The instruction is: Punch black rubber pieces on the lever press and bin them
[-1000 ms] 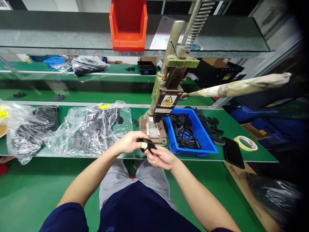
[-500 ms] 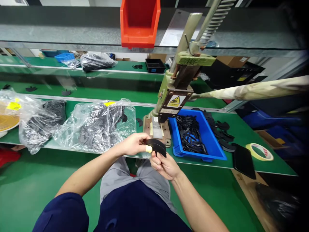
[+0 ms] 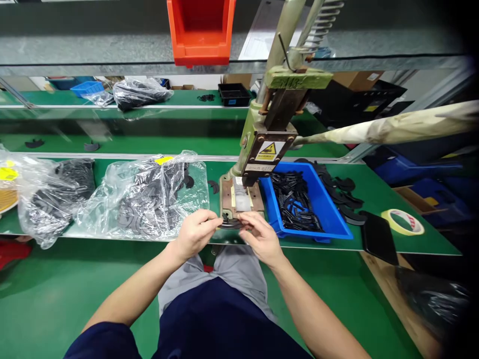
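Between my hands is a curved black plastic part (image 3: 231, 224), held level just in front of the base of a hand-lever press (image 3: 266, 134). The fingers of my left hand (image 3: 197, 230) pinch its left end. My right hand (image 3: 261, 238) grips the other end between thumb and fingers. A pale block (image 3: 242, 200) sits on the press base behind the part. To the right of the base stands a blue bin (image 3: 333, 219) with many small black pieces (image 3: 294, 202). On the left lies a clear plastic bag (image 3: 149, 199) of curved black parts.
The press lever (image 3: 389, 124) reaches out to the right. An orange bin (image 3: 201, 35) stands on the shelf above. Another filled bag (image 3: 63, 199) lies far left. Loose black curved parts (image 3: 342, 194), a black flat object (image 3: 378, 237) and a tape roll (image 3: 402, 222) lie right.
The curved part has been turned from showing its broad face to lying level, edge toward me. Both hands have shifted left with it, and the camera view has moved slightly.
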Demonstrator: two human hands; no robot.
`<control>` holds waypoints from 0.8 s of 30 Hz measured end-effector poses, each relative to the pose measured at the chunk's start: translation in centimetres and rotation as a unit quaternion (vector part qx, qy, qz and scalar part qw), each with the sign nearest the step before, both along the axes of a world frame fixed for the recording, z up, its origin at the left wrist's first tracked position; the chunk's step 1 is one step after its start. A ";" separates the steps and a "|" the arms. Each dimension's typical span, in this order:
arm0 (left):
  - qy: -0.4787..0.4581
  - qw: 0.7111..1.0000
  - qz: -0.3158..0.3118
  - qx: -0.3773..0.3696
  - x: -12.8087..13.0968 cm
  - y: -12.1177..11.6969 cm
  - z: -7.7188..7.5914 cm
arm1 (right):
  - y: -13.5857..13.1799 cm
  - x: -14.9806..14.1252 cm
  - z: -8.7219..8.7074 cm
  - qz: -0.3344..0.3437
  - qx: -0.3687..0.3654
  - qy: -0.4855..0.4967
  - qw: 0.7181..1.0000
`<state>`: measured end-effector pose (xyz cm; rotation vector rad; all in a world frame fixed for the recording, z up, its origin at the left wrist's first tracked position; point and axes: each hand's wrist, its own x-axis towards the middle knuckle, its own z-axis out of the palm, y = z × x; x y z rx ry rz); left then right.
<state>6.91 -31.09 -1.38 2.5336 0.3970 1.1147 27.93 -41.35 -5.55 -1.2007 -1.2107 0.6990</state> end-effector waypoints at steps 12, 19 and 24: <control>-0.054 0.992 -0.005 0.114 0.1 1.4 -1.4 | 0.8 -0.3 0.7 -0.058 0.152 -0.199 0.966; -0.057 0.996 -0.008 0.072 0.3 2.9 -2.5 | 2.7 0.2 0.9 -0.060 0.117 -0.222 0.966; -0.062 0.990 0.120 0.046 -0.5 7.3 -1.8 | 2.0 2.5 1.1 -0.075 0.032 -0.210 0.974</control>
